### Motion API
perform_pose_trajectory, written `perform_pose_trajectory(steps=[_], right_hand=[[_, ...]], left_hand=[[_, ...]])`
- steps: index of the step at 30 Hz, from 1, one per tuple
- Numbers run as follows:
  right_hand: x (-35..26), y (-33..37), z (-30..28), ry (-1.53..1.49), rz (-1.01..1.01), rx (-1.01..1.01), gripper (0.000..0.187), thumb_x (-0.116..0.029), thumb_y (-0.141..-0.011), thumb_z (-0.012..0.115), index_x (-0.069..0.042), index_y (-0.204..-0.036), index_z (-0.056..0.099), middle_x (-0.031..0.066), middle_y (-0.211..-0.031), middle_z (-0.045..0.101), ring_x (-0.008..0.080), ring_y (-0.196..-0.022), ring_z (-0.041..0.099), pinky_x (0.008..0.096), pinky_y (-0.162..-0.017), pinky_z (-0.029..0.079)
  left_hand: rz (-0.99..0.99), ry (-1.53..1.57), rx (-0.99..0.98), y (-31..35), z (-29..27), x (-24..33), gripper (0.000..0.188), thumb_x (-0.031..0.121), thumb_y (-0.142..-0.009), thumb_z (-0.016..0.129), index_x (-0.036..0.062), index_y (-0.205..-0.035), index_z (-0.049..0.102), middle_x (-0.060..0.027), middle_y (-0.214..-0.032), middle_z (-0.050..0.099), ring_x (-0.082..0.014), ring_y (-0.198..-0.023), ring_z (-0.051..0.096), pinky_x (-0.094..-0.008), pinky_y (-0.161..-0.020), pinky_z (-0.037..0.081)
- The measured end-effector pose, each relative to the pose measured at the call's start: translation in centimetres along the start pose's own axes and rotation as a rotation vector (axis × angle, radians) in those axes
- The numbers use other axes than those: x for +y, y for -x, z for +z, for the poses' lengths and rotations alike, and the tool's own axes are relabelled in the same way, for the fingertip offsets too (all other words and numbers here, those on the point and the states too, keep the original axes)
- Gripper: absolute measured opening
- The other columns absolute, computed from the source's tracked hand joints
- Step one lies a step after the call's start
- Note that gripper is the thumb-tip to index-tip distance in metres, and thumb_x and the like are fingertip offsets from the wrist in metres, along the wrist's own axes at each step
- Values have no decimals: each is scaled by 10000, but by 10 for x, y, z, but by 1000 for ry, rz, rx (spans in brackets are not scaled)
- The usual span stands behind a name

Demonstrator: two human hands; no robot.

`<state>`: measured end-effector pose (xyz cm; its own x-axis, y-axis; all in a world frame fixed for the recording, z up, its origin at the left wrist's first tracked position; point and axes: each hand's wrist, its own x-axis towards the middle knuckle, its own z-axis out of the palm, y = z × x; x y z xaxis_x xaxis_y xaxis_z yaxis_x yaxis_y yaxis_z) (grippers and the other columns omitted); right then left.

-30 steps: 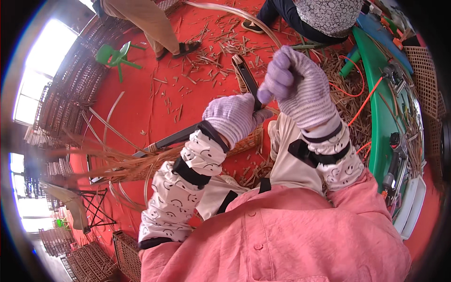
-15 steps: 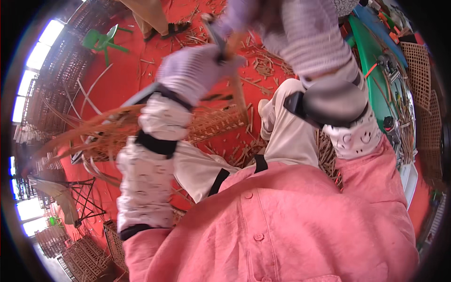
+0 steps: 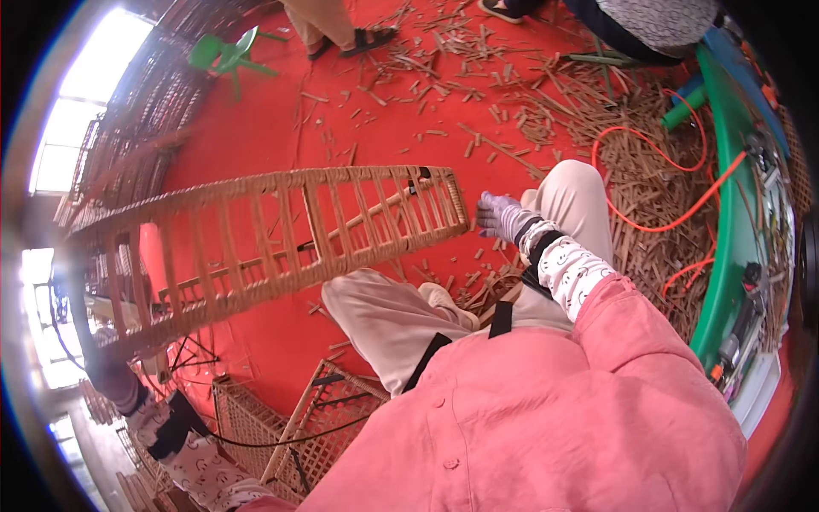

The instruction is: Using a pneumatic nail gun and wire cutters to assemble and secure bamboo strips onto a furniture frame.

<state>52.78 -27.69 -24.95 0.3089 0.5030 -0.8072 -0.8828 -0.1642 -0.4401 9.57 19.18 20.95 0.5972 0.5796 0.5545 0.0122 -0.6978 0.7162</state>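
Observation:
A long woven rattan frame (image 3: 311, 224), with wrapped edges and cross slats, is tilted across the space before me, reaching from the left rim toward the middle. My left hand (image 3: 115, 380), gloved and dim at the picture's edge, grips its near left end; the single fingers are hard to make out. Just beyond the narrow right end is my right hand (image 3: 502, 216) in a striped lilac glove. Its fingers are stretched out, with nothing held and a small gap to the frame.
Cut strips (image 3: 631, 162) are heaped at the right on the red floor (image 3: 256, 136), near an orange hose (image 3: 657, 229). A long green table (image 3: 725, 282) holds tools. Woven panels (image 3: 320, 418) stand lower left. A green stool (image 3: 229, 55) and other people's legs (image 3: 328, 21) are at the back.
My hands were close together before me around a blurred tool; now they are wide apart and no tool shows in them. The rattan frame has been raised and turned across my view.

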Motion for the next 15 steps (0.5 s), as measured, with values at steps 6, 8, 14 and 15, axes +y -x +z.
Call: perform_pose_trajectory(steps=[6,8,14,15], right_hand=[[9,-15,39,-45,-5,-118,354,-409,-877,502,-103,-1040,571,62,-993,618,245,-917,566,493,-751,473],[5,-14,39,-70,-34,-239,350,-405,-863,529,-106,-1040,572,61,-993,619,239,-909,572,477,-763,475],[6,-16,30,-149,90,-476,389,-354,-807,626,-74,-1064,543,90,-1017,613,245,-978,564,461,-809,475],[7,-21,25,-132,97,-481,391,-350,-802,632,-71,-1061,544,95,-1015,613,245,-980,564,451,-794,490]], left_hand=[[-74,303,100,35,-56,10,410,290,-842,402,-27,-1102,412,-149,-916,505,-219,-792,523,-356,-674,431],[-65,377,68,40,-60,9,477,310,-841,378,-42,-1164,376,-174,-979,505,-236,-849,532,-377,-723,444],[-26,527,-159,26,-40,26,650,359,-839,317,-78,-1320,287,-236,-1137,506,-281,-991,554,-428,-844,476],[-34,508,-390,13,-23,33,634,353,-835,344,-66,-1309,314,-227,-1087,528,-293,-980,559,-447,-825,483]])
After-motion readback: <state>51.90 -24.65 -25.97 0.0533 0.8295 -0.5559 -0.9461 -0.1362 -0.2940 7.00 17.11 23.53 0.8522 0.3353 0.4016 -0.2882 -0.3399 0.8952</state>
